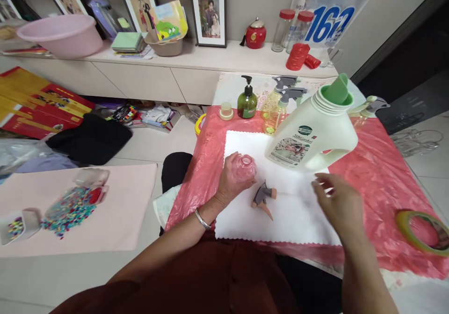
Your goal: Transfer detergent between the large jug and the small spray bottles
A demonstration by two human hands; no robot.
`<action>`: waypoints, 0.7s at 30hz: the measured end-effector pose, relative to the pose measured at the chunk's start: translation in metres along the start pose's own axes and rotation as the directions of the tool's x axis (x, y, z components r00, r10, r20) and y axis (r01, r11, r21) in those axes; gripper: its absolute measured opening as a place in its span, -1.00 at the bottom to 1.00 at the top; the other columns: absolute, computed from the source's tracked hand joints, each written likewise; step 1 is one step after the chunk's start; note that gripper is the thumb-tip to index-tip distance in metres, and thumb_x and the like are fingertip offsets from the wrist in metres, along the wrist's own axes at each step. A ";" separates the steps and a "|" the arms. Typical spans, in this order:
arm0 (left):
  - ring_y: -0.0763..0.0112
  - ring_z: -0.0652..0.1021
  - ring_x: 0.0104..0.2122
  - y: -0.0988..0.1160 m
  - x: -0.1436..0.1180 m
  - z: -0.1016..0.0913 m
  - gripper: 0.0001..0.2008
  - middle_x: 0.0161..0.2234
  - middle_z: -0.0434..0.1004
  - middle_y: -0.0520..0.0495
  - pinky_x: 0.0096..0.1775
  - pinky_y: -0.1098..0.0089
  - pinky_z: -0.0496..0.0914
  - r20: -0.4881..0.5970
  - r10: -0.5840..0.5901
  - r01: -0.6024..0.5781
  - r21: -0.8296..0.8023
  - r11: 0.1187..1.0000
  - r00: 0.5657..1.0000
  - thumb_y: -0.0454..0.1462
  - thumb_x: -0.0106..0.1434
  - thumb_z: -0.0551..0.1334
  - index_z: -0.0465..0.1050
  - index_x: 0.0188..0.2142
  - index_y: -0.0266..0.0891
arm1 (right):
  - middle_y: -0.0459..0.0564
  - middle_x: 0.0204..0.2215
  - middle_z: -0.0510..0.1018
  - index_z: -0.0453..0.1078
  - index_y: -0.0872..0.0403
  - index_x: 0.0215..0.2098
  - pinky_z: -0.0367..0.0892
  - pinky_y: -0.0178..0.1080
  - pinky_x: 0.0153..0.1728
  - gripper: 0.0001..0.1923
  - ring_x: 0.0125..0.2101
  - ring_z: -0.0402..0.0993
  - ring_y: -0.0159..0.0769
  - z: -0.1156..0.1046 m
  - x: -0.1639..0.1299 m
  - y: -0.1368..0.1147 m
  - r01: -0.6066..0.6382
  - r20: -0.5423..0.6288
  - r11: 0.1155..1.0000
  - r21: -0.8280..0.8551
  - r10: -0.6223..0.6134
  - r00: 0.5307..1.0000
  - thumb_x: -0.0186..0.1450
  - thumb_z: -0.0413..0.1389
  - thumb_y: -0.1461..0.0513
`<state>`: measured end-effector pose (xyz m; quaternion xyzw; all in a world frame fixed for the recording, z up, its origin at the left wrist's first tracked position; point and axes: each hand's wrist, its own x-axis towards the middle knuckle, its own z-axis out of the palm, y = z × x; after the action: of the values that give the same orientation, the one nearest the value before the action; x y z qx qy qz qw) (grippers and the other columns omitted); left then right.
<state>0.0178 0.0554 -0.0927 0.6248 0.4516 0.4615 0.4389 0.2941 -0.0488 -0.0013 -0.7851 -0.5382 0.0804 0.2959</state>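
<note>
Holding a small pink bottle (pixel 244 166) tight in its fingers, the left hand (pixel 233 178) rests on the white cloth (pixel 298 211). Just beside it lies a spray top (pixel 264 197). The right hand (pixel 338 204) hangs loose, fingers spread, holding nothing. Past it leans a big white jug (pixel 312 134). Farther back on the tabletop (pixel 379 164) stands a green pump bottle (pixel 247 101).

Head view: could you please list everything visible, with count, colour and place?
white jug: 1, green spout, tilted over the white cloth
white cloth: 1, on the red table cover
red table cover: 1, over the table
pink bottle: 1, open top
trigger sprayer head: 1, grey, lying on the cloth
green pump bottle: 1, table's far edge
tape roll: 1, yellowish, right
left hand: around the pink bottle
right hand: open, below the jug
</note>
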 end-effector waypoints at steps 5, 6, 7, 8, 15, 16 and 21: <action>-0.07 0.44 0.19 0.001 0.001 0.001 -0.01 0.17 0.34 -0.19 0.23 -0.14 0.34 -0.019 0.004 -0.005 -0.038 0.999 1.000 0.04 -0.18 0.55 0.12 0.18 0.01 | 0.09 -0.06 0.46 0.41 0.07 0.04 0.32 -0.16 -0.22 -0.71 -0.08 0.36 -0.11 0.040 -0.044 -0.040 0.481 0.307 0.863 -0.155 -0.421 0.853 0.36 0.04 0.29; -0.06 0.46 0.17 0.001 0.001 0.002 -0.02 0.15 0.36 -0.19 0.21 -0.12 0.35 -0.022 0.006 -0.007 -0.040 0.999 1.000 0.05 -0.19 0.55 0.14 0.16 0.00 | 0.10 -0.08 0.46 0.41 0.08 0.02 0.28 -0.16 -0.26 -0.70 -0.11 0.34 -0.09 0.047 -0.046 -0.045 0.512 0.343 0.831 -0.219 -0.426 0.837 0.33 0.07 0.34; -0.05 0.48 0.15 0.002 0.001 0.002 -0.03 0.13 0.37 -0.18 0.20 -0.11 0.37 -0.025 0.008 -0.009 -0.041 0.999 1.000 0.06 -0.18 0.54 0.14 0.15 0.00 | 0.10 -0.11 0.46 0.41 0.08 -0.01 0.25 -0.16 -0.28 -0.70 -0.14 0.33 -0.08 0.053 -0.048 -0.049 0.523 0.359 0.809 -0.269 -0.420 0.834 0.30 0.09 0.38; -0.04 0.48 0.14 0.003 0.001 0.001 -0.04 0.13 0.37 -0.18 0.20 -0.10 0.37 -0.026 0.010 -0.011 -0.040 0.999 1.000 0.07 -0.17 0.53 0.14 0.15 0.00 | 0.10 -0.15 0.45 0.42 0.09 -0.06 0.22 -0.15 -0.29 -0.73 -0.17 0.32 -0.07 0.058 -0.048 -0.051 0.518 0.359 0.804 -0.292 -0.410 0.838 0.28 0.11 0.41; -0.07 0.44 0.19 0.008 -0.001 -0.001 0.01 0.16 0.35 -0.16 0.26 -0.16 0.30 0.008 0.049 -0.050 0.052 0.997 0.999 0.08 -0.22 0.55 0.15 0.18 0.04 | 0.07 -0.20 0.46 0.41 0.08 -0.09 0.27 -0.16 -0.26 -0.83 -0.19 0.31 -0.11 0.044 -0.038 -0.057 0.556 0.315 0.815 -0.165 -0.490 0.813 0.37 0.06 0.37; -0.08 0.44 0.18 0.008 -0.001 -0.001 0.02 0.15 0.36 -0.17 0.27 -0.17 0.30 0.014 0.055 -0.056 0.071 0.996 0.998 0.09 -0.23 0.55 0.15 0.18 0.02 | 0.06 -0.16 0.47 0.40 0.07 -0.04 0.30 -0.16 -0.24 -0.82 -0.18 0.32 -0.12 0.035 -0.037 -0.060 0.542 0.262 0.836 -0.082 -0.507 0.821 0.43 0.03 0.31; -0.10 0.46 0.17 0.005 0.002 0.000 0.06 0.16 0.35 -0.29 0.24 -0.13 0.33 0.038 0.048 -0.051 0.077 0.996 0.998 0.19 -0.21 0.52 0.16 0.18 -0.15 | 0.00 -0.17 0.48 0.41 -0.04 -0.01 0.36 -0.17 -0.32 -0.69 -0.26 0.41 -0.17 -0.013 -0.022 -0.073 0.242 -0.010 0.931 0.273 -0.249 0.968 0.44 0.09 -0.03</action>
<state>0.0189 0.0558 -0.0872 0.6607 0.4455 0.4428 0.4109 0.2328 -0.0555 0.0458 -0.6626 -0.6196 0.1256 0.4017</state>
